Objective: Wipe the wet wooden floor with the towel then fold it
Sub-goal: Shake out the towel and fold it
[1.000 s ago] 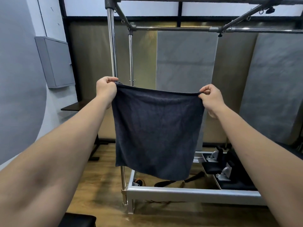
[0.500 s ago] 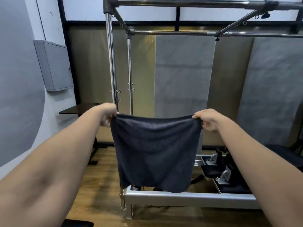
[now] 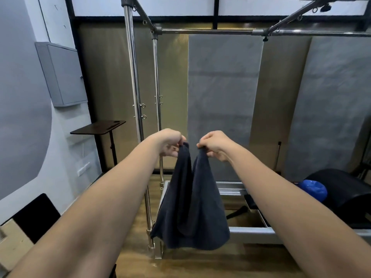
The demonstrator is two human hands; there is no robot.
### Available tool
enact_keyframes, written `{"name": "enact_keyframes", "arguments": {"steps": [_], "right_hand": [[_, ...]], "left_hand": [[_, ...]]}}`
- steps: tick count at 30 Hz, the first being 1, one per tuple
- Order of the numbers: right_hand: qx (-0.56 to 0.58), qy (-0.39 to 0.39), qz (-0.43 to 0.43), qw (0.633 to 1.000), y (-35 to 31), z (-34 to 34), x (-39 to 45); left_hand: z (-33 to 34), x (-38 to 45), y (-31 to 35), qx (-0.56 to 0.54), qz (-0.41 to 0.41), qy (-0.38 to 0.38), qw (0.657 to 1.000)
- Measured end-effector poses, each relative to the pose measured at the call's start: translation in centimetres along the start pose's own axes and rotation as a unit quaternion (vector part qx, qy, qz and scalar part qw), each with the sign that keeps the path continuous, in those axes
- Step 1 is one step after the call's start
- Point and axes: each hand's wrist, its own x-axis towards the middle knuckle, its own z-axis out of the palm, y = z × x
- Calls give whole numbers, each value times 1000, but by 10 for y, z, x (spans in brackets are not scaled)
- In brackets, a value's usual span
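**Towel hanging folded between two hands, corners nearly meeting**

Both arms are reaching straight out in front of the person, and the dark towel (image 3: 190, 207) is dangling in the air between them, well above the wooden floor (image 3: 180, 263). The left hand (image 3: 170, 144) is pinching one top corner with curled fingers, and the right hand (image 3: 215, 144) is pinching the other corner the same way. The two hands are sitting close together at the same height, just beside each other with a small gap between the knuckles. The towel is draping down in two panels that meet in a loop at the bottom, its lower edge hanging in front of the base rail of the metal frame (image 3: 132, 81).

Behind the towel, the chrome uprights of that frame are rising to the top of the view. A grey wall cabinet (image 3: 62, 75) is sitting on the left wall, with a small dark stand table (image 3: 98, 127) below and to its right. Over on the right edge, a blue ball (image 3: 313, 189) is resting against a black barrel-shaped pad (image 3: 345, 189). Grey panels (image 3: 222, 87) are lining the back wall.
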Motion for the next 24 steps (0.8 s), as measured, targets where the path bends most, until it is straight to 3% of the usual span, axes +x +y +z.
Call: {"name": "enact_keyframes", "arguments": {"steps": [4, 8, 14, 16, 17, 19, 21, 22, 24], "right_hand": [[-61, 8, -45, 997, -6, 13, -7], [-65, 1, -108, 992, -8, 10, -14], [175, -92, -94, 976, -31, 9, -31], [231, -71, -94, 966, -37, 6, -34], [220, -31, -122, 967, -36, 6, -35], [76, 101, -245, 961, -31, 4, -30], [-74, 193, -340, 917, -24, 0, -23], [-84, 188, -341, 917, -21, -4, -21], [-52, 78, -288, 953, -11, -13, -16]], "left_hand": [[25, 1, 6, 37, 46, 18, 998], [25, -3, 8, -29, 82, 29, 996], [15, -9, 4, -125, 187, -39, 974], [14, -10, 3, -159, 228, -50, 959], [15, -12, 4, -158, 241, -59, 956], [17, -15, 8, -142, 256, -70, 954], [17, -18, 11, -130, 268, -57, 953], [16, -18, 12, -126, 274, -48, 952], [10, -19, 11, -131, 282, -36, 950]]}}
